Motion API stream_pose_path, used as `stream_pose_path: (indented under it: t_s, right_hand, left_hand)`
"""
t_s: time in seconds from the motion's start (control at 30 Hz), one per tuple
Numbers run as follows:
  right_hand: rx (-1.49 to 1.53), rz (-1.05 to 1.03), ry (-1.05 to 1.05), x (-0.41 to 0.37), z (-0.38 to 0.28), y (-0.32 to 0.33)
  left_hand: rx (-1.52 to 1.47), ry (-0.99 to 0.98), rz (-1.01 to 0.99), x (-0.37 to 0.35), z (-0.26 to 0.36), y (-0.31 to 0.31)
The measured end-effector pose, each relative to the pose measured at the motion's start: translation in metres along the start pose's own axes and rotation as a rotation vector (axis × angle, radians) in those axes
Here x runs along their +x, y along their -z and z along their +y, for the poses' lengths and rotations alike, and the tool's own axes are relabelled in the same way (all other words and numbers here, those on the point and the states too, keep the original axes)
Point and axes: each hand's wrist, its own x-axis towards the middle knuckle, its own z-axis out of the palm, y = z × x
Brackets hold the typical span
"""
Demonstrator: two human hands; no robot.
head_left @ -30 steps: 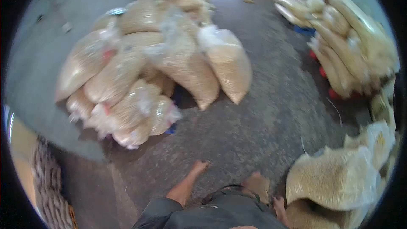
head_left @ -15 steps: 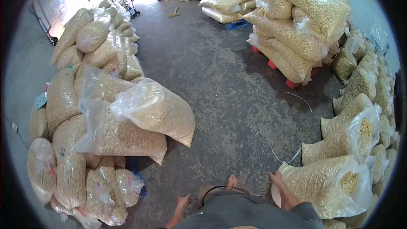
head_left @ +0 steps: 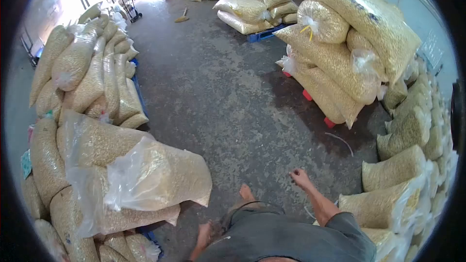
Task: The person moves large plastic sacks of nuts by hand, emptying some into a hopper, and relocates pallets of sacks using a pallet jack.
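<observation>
My right hand (head_left: 302, 179) is held out over the grey floor, its fingers curled; whether anything small is in them cannot be made out. My left hand (head_left: 205, 234) hangs low by my left side, near the lower stack of bags, its fingers unclear. Closest to it lies a clear plastic bag of pale pieces (head_left: 165, 174), resting on top of another filled bag (head_left: 131, 218). To the right, open-topped filled bags (head_left: 374, 204) stand in a row beside my right arm.
Tall stacked bags (head_left: 340, 53) rest on red supports at the right. More bags (head_left: 92, 68) line the left side. Further off are bags on a blue pallet (head_left: 264, 35), a broom (head_left: 182, 17) and a hand truck (head_left: 131, 12). A white strap (head_left: 341, 140) lies on the floor.
The view has moved forward and shifted, so the stacks appear closer and lower. My right hand has come away from the open bag at the right and is now over the floor.
</observation>
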Motion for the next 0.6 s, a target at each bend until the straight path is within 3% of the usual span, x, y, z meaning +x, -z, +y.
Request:
stream_pose_path:
  t_s: [0.07,0.2,0.27,0.33,0.4,0.5,0.6]
  right_hand:
    - [-0.002,0.013,-0.045,0.024,0.0,0.011]
    - [0.183,0.061,-0.228,0.052,0.017,0.022]
    - [0.075,0.057,-0.328,0.07,0.041,0.022]
    - [0.109,0.126,-0.481,0.079,0.044,0.016]
    - [0.118,0.047,-0.55,0.098,0.05,0.016]
    - [0.168,0.013,-0.413,0.132,-0.022,0.045]
    - [0.247,0.059,-0.404,0.227,-0.049,0.077]
  left_hand:
    - [-0.008,-0.01,0.136,0.04,0.071,-0.015]
    - [-0.016,-0.122,-0.027,0.076,0.218,-0.061]
    - [0.091,-0.177,-0.127,0.139,0.263,-0.081]
    - [0.116,-0.197,-0.118,0.15,0.333,-0.115]
    - [0.141,-0.226,-0.116,0.16,0.391,-0.155]
    - [0.12,-0.282,-0.084,0.196,0.469,-0.214]
    - [0.151,-0.208,-0.191,0.24,0.517,-0.258]
